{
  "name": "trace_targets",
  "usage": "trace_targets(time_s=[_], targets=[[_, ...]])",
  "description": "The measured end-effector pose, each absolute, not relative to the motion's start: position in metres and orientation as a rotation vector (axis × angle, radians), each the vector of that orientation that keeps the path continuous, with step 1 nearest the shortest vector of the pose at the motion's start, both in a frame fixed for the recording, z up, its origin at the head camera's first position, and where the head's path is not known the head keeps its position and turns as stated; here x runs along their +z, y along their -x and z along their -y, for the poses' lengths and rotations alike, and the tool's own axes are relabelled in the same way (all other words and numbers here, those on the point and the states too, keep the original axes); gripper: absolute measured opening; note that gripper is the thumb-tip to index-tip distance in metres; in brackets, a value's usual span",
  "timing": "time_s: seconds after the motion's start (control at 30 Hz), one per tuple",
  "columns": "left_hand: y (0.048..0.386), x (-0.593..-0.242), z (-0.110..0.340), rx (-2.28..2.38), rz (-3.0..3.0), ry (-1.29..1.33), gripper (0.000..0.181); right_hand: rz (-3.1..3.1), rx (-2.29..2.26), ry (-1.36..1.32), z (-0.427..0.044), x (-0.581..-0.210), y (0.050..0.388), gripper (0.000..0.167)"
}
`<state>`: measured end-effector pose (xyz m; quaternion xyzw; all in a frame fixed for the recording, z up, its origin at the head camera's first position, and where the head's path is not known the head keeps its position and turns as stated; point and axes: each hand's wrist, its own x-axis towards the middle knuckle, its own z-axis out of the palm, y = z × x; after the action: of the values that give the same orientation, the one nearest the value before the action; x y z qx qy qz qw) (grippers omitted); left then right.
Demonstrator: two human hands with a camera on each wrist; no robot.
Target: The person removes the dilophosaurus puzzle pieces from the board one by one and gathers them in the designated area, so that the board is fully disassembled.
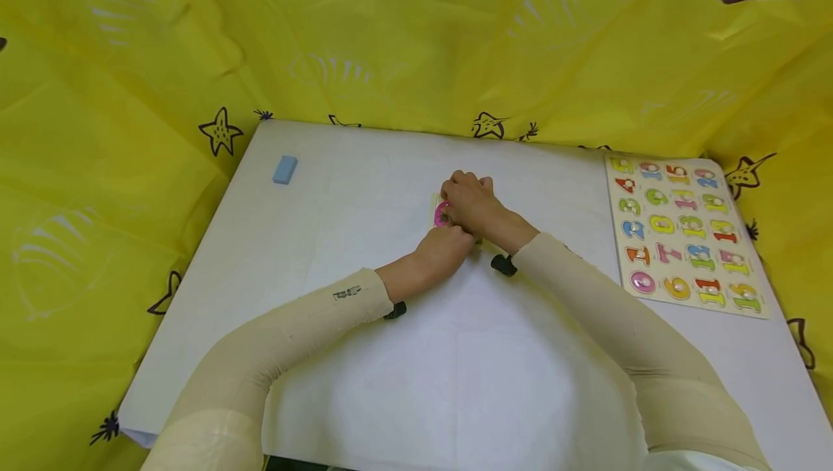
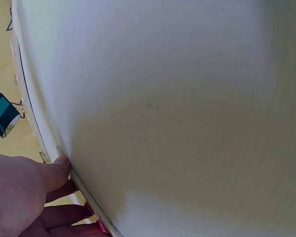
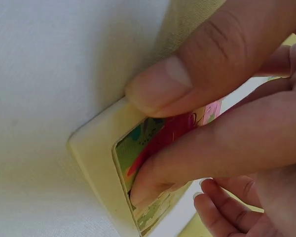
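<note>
Beneath everything, a white-covered table (image 1: 364,399); toward its right end, a pale number board (image 1: 677,237) crowded with coloured numerals (image 1: 702,257), lying flat and well apart from the work; around mid-table, a small puzzle board (image 3: 96,163), largely hidden in the head view, with a pale frame around a sunken picture in green, red and pink; whether touching the tabletop or just above, impossible to tell; probably light enough to lift single-handed, stiff and thin like plywood or thick card, unlikely to bend under ordinary pressure; perhaps smooth on the printed face, so apt to slide under a dry fingertip; hardly fragile, except maybe at the corners, but with some risk of shedding any loose inset parts if tipped too far; best taken by the frame, thumb on one face and fingers on the other, clear of the recess; right hand (image 1: 473,200) gripping near a corner, thumb against the frame's edge, one finger on the picture; left hand (image 1: 442,252) pinching the thin edge between thumb and fingers; smallest of all, a blue block (image 1: 285,170) at the far left, untouched.
</note>
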<state>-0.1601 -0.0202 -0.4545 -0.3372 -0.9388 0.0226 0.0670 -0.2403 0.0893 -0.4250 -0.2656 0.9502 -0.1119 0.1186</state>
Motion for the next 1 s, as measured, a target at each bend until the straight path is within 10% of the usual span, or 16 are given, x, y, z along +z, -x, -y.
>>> trace_targets(time_s=[1.0], targets=[[0.162,-0.457,0.021,0.105,2.814,1.023,0.014,-2.703,-0.350,0.726,-0.089,-0.426,0.246,0.033]])
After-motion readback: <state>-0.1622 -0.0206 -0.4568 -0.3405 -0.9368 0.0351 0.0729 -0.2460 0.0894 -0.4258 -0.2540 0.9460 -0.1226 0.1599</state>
